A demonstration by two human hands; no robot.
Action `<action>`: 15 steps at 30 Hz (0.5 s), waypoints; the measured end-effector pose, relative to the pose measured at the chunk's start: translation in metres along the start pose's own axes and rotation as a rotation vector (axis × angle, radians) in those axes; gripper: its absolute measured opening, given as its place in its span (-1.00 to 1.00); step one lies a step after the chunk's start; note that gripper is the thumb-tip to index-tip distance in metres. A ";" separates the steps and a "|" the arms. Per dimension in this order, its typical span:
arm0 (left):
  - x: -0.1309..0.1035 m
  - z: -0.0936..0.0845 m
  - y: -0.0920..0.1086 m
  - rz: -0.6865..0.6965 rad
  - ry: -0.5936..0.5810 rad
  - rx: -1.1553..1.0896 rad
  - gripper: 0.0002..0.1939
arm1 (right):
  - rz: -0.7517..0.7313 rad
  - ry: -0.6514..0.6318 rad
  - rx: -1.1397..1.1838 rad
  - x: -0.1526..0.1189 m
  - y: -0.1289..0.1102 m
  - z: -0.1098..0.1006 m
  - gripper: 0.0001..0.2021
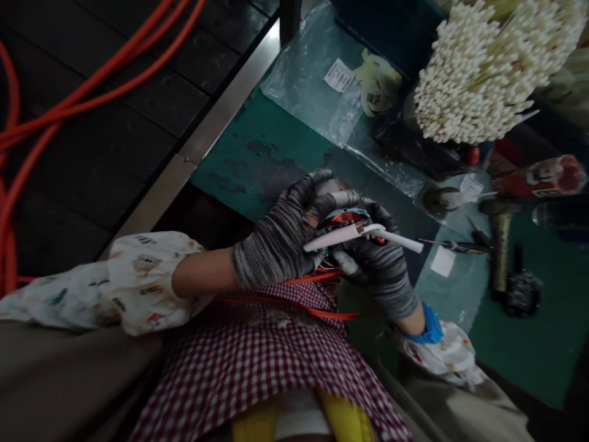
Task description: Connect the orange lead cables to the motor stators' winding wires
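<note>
Both hands wear grey striped gloves and meet over the lap, at the edge of a green table (pixel 257 153). My left hand (pixel 280 236) wraps around a small part with copper winding and a blue rim (pixel 343 219), fingers curled over its top. My right hand (pixel 380 267) grips the same part from the other side. A white tube (pixel 368 236) lies across it between the two hands, its end sticking out to the right. Thin orange wires (pixel 322 310) trail from the part down over a red checked apron.
A big bundle of white tubes (pixel 488 67) stands at the back right. A clear plastic bag (pixel 322 86) with a label lies on the green table. A hammer (pixel 499 245), small scissors (pixel 455 247), a red can (pixel 538 175) sit at right. Orange cables (pixel 69 104) run at left.
</note>
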State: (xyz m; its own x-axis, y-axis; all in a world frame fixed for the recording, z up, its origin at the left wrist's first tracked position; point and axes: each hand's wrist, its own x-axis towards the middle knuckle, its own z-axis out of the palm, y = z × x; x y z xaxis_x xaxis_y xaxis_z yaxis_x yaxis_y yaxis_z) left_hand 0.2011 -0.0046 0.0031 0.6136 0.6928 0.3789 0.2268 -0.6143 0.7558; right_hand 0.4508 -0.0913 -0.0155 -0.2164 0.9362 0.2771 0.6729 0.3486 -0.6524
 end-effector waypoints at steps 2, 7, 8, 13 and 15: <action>-0.002 0.000 -0.001 0.001 -0.005 -0.020 -0.20 | 0.006 0.009 0.015 0.000 0.002 -0.001 -0.87; -0.005 0.002 -0.003 -0.027 -0.006 -0.024 -0.16 | -0.083 0.017 0.121 0.000 0.012 0.004 -0.81; -0.005 0.002 -0.003 -0.031 -0.009 -0.023 -0.17 | -0.105 0.028 0.123 -0.001 0.014 0.006 -0.81; -0.003 -0.001 -0.002 -0.020 -0.010 -0.007 -0.17 | -0.061 0.052 0.028 -0.006 0.011 0.014 -0.85; -0.004 -0.003 -0.001 -0.022 -0.004 -0.006 -0.15 | 0.005 0.005 0.042 -0.004 0.010 0.011 -0.84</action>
State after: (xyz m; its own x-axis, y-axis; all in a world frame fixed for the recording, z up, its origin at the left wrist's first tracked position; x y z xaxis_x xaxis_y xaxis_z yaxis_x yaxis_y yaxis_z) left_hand 0.1963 -0.0051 0.0023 0.6118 0.7045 0.3597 0.2360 -0.5966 0.7670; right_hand 0.4504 -0.0911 -0.0312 -0.2089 0.9378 0.2771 0.6440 0.3452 -0.6827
